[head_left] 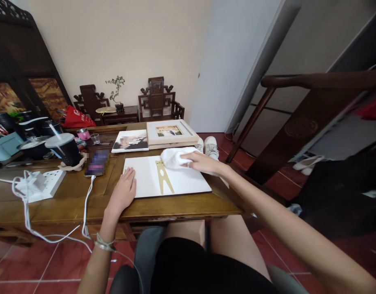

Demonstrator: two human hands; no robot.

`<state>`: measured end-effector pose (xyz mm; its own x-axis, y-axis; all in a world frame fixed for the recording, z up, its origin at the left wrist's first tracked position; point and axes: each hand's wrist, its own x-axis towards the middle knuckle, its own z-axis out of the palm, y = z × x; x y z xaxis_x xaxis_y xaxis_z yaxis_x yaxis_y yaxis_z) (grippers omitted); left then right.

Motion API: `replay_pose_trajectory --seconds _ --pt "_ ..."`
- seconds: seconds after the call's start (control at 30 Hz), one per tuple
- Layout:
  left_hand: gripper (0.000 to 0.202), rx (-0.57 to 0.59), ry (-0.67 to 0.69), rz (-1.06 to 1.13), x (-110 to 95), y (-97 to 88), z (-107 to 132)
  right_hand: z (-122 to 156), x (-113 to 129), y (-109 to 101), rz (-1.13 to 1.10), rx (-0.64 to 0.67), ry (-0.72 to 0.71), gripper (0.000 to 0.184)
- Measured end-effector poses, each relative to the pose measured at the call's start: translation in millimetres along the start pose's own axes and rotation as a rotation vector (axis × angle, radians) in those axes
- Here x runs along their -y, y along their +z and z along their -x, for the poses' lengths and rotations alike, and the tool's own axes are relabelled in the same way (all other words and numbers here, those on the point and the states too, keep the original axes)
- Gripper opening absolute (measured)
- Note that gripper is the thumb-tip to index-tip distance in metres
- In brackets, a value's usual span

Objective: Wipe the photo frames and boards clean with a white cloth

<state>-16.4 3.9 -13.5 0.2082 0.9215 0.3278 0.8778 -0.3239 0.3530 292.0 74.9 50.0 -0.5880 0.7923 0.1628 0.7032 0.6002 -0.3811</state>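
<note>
A white picture frame back lies flat on the wooden table, with a gold-coloured stand leg in its middle. My left hand rests on the panel's left edge, fingers stretched out and flat. In my right hand is a bunched white cloth, pressed on the panel's far right part. The fingers close round the cloth and hide some of it. Just beyond the panel lie a photo print and a thick white frame with a picture in it.
On the left of the table stand a dark drink cup with a straw, a phone on a charging cable, and a white power strip. A wooden chair is at right. Shoes show beyond the table.
</note>
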Motion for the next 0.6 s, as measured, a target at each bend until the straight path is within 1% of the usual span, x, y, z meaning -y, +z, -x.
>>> replay_pose_trajectory --seconds 0.07,0.13,0.17,0.23,0.3,0.4,0.5,0.57,0.6 --pt "0.046 0.000 0.001 0.007 0 -0.3 0 -22 -10 3 -0.007 -0.011 0.002 0.020" --pt "0.046 -0.002 0.004 0.012 0 -0.6 0 -34 -15 5 -0.004 -0.026 0.012 0.021" --pt "0.046 -0.003 0.003 0.013 0 -0.7 0 -36 -14 6 0.000 -0.031 0.014 0.021" --pt "0.046 0.000 -0.002 0.017 0 -1.0 0 -29 -10 9 0.010 -0.033 0.012 0.018" --pt "0.046 0.004 -0.004 0.016 -1 -1.2 0 -11 -2 11 0.021 -0.027 0.007 0.016" --pt "0.046 0.008 -0.005 0.007 -3 -1.6 0 32 15 10 0.040 0.002 -0.018 0.015" --pt "0.046 0.019 -0.012 -0.006 -5 -1.7 0 78 33 3 0.032 0.069 -0.027 0.015" --pt "0.047 0.022 -0.015 -0.014 -5 -1.5 0 100 43 -5 0.009 0.120 -0.010 0.019" --pt "0.047 0.022 -0.015 -0.017 -5 -1.5 0 106 46 -9 -0.002 0.141 -0.004 0.021"
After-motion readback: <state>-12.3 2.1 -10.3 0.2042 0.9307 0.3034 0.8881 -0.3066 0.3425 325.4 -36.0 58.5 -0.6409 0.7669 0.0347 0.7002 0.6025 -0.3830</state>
